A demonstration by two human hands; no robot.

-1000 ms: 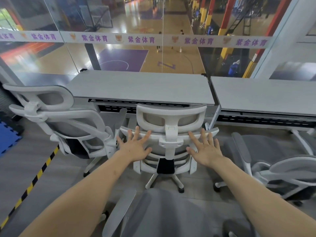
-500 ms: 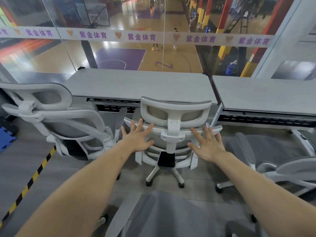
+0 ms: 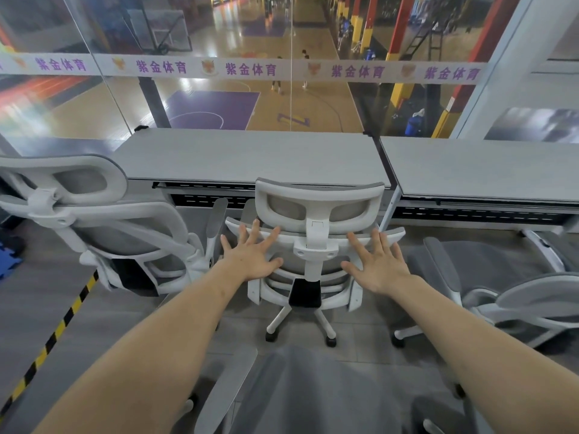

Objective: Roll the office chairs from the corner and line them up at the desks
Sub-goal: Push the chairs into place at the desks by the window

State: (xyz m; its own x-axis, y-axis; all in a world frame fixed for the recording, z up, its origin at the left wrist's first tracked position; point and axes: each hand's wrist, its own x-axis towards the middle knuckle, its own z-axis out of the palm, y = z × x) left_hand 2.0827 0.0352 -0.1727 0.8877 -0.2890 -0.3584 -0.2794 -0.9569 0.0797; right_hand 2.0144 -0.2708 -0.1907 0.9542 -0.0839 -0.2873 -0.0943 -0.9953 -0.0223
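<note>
A white-framed office chair (image 3: pixel 316 214) with grey mesh faces the left grey desk (image 3: pixel 250 155), its seat tucked under the desk edge. My left hand (image 3: pixel 250 255) and my right hand (image 3: pixel 376 264) are spread flat with fingers apart against the chair's backrest, one on each side of its spine. A second chair (image 3: pixel 103 230) stands at the left end of the same desk. A third chair (image 3: pixel 501 277) sits turned sideways before the right desk (image 3: pixel 485 167). Another grey chair seat (image 3: pixel 307 393) is right below me.
Glass panels with a purple-lettered strip (image 3: pixel 250 70) rise behind the desks, overlooking a basketball court. Yellow-black tape (image 3: pixel 53 339) runs diagonally on the grey floor at left. A blue mat (image 3: pixel 7 264) lies at the far left edge.
The middle chair has rolled forward toward the desk, with both flat hands following it. The view has moved closer to the desks.
</note>
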